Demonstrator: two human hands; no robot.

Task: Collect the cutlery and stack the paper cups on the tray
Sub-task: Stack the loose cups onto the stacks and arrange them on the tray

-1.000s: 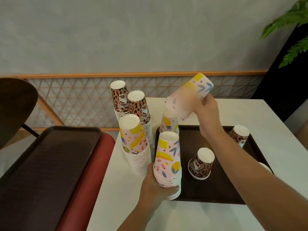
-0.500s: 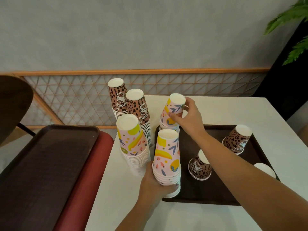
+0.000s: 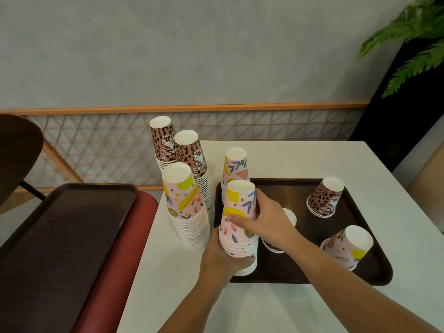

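A dark brown tray (image 3: 300, 277) lies on the white table (image 3: 300, 159). At its near left corner stands a stack of upside-down pink patterned cups (image 3: 239, 200). My left hand (image 3: 222, 257) grips the base of this stack. My right hand (image 3: 264, 218) wraps around its upper cups. Behind it on the tray stands a second pink stack (image 3: 235, 164). Single cups sit upside down on the tray: a leopard-print cup (image 3: 324, 197) at the back right, a pink cup (image 3: 348, 246) tilted at the front right, and one (image 3: 289, 216) mostly hidden behind my right hand.
Left of the tray, on the table, stand a tall pink stack (image 3: 185, 205) and two leopard-print stacks (image 3: 164, 140), (image 3: 191, 155). A second dark tray (image 3: 60, 236) rests on a red bench (image 3: 115, 255) at the left. A plant (image 3: 413, 32) hangs at the upper right.
My right hand set a pink cup on the back stack, let go, and came forward onto the near stack. My left hand stayed on that stack's base.
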